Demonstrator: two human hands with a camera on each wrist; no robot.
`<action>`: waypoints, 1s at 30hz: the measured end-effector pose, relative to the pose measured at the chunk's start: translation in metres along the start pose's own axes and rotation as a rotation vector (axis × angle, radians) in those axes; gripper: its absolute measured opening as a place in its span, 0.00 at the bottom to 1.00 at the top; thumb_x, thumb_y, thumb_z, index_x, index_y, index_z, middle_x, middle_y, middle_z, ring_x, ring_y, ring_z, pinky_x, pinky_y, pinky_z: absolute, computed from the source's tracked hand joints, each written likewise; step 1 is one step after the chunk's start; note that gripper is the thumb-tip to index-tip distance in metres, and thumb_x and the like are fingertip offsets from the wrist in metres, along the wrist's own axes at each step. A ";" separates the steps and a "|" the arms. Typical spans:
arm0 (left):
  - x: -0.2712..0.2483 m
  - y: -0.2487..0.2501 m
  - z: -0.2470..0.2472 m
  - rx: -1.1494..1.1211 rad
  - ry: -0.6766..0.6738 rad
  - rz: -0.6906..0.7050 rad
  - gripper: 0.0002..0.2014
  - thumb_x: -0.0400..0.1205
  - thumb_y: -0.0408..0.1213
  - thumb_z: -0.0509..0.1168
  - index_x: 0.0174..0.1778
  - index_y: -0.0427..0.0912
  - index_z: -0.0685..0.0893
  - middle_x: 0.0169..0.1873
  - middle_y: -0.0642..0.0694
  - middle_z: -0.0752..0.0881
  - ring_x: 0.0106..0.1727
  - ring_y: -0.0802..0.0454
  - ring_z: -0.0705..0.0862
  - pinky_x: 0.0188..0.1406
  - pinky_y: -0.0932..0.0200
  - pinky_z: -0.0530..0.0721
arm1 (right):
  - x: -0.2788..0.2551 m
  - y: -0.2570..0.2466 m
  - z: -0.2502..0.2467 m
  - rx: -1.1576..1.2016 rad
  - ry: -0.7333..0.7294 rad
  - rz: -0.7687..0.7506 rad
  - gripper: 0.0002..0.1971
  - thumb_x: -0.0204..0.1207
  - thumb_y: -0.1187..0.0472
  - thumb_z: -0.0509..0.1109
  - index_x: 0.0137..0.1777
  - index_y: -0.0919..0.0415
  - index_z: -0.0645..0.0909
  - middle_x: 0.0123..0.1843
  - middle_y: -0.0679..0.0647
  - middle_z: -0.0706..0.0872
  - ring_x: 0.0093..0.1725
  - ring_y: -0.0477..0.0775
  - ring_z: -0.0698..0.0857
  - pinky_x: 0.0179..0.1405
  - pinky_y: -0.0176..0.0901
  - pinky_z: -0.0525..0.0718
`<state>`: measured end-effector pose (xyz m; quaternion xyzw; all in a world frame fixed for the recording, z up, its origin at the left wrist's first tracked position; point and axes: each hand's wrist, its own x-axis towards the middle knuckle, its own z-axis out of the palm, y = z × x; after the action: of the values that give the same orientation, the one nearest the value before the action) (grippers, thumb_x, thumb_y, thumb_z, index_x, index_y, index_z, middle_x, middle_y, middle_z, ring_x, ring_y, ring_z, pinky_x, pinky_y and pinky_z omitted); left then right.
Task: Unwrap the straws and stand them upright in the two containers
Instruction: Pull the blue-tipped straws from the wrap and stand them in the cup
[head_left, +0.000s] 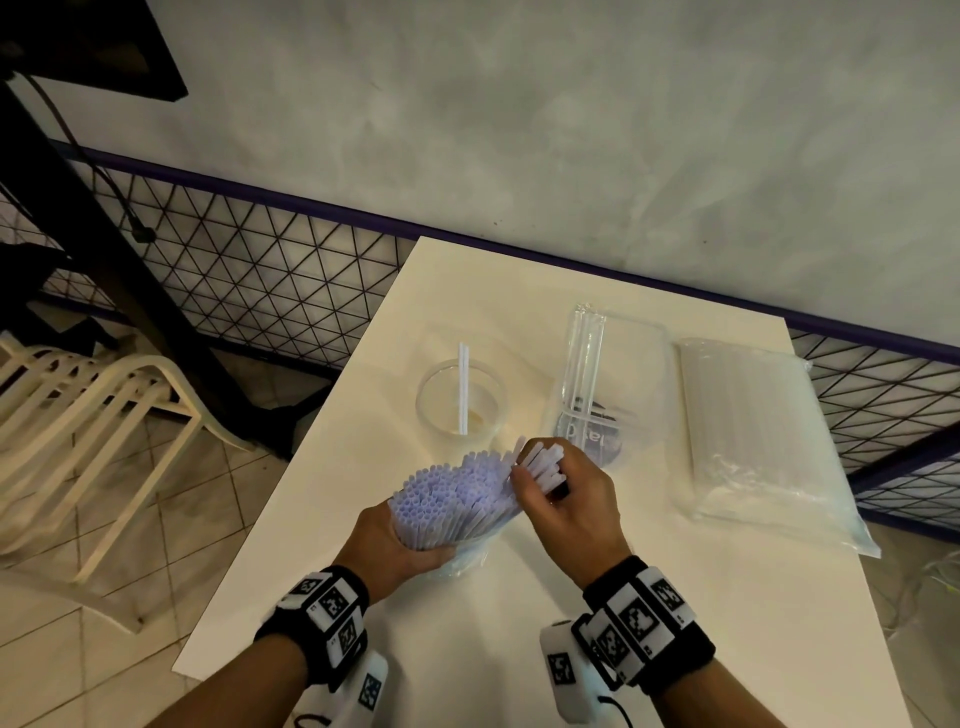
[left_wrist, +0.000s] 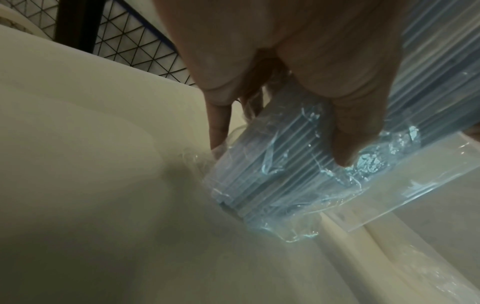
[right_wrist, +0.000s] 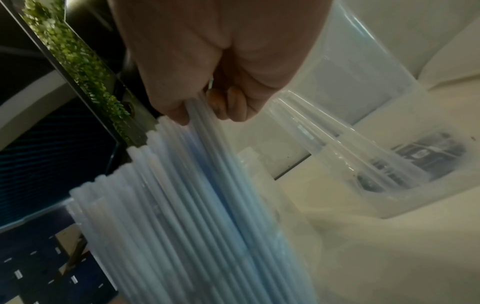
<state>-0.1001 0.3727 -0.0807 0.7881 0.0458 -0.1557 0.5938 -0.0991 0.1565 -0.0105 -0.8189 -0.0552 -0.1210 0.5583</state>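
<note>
Your left hand (head_left: 400, 545) is wrapped around a fat bundle of white straws (head_left: 457, 493), low down where the clear wrapper (left_wrist: 285, 185) still covers them. The bundle's bottom end rests on the white table (head_left: 467, 291), and the tops fan out toward 1 o'clock. Your right hand (head_left: 566, 499) is curled around a few straws (head_left: 543, 460) at the right side of the bundle; how many is hard to tell, because your fingers hide them.

At 12 o'clock from your hands stands a round clear cup (head_left: 460, 397) with one straw (head_left: 462, 387) upright in it. At 1 o'clock is a clear square container (head_left: 608, 384) with a few clear straws; its dark label is blurry. At 3 o'clock lies a full unopened straw pack (head_left: 753, 426).
</note>
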 end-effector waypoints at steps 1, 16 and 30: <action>0.000 0.000 0.000 0.002 0.004 0.000 0.24 0.59 0.33 0.85 0.46 0.54 0.84 0.39 0.63 0.90 0.45 0.70 0.88 0.39 0.79 0.82 | 0.002 -0.002 0.000 0.007 0.011 -0.008 0.02 0.77 0.63 0.73 0.44 0.57 0.82 0.37 0.48 0.84 0.35 0.47 0.82 0.35 0.40 0.80; -0.001 0.002 -0.002 0.082 0.007 0.006 0.22 0.59 0.37 0.85 0.42 0.55 0.83 0.40 0.56 0.90 0.42 0.73 0.87 0.37 0.78 0.81 | 0.018 -0.017 -0.011 0.003 -0.091 0.015 0.08 0.78 0.63 0.76 0.44 0.48 0.84 0.39 0.50 0.88 0.37 0.44 0.86 0.36 0.39 0.85; 0.000 0.001 -0.012 0.052 0.000 0.023 0.27 0.53 0.47 0.85 0.45 0.60 0.81 0.46 0.60 0.89 0.48 0.72 0.86 0.42 0.79 0.80 | 0.051 -0.046 -0.020 -0.152 -0.223 -0.119 0.02 0.77 0.64 0.77 0.45 0.62 0.88 0.41 0.53 0.87 0.41 0.45 0.87 0.42 0.35 0.84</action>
<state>-0.0972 0.3840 -0.0770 0.8036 0.0326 -0.1499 0.5751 -0.0633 0.1529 0.0515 -0.8625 -0.1559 -0.0657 0.4769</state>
